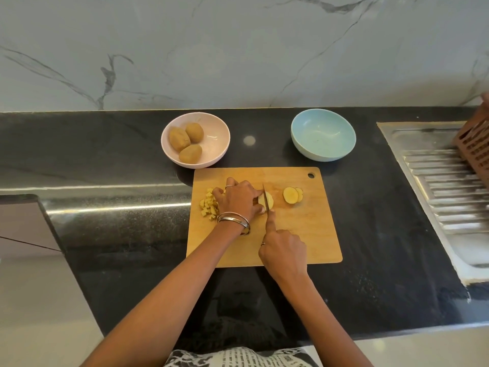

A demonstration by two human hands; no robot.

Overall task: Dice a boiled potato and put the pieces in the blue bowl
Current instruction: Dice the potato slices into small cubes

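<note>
On the wooden cutting board (pixel 304 234), my left hand (pixel 239 198) presses down on a pale potato piece (pixel 270 200). My right hand (pixel 283 250) grips a knife (pixel 265 198), index finger stretched along its spine, with the blade standing in the potato piece. A heap of diced potato cubes (pixel 209 205) lies at the board's left edge, partly hidden by my left hand. Two round potato slices (pixel 292 195) rest to the right of the blade. The blue bowl (pixel 323 135) stands beyond the board at the right, with nothing in it.
A pink bowl (pixel 214 144) holding three whole unpeeled potatoes (pixel 186 143) sits beyond the board at the left. A steel sink drainboard (pixel 439 186) and a brown slotted basket (pixel 475 144) occupy the right side. The black counter (pixel 119 160) ends at a marble wall.
</note>
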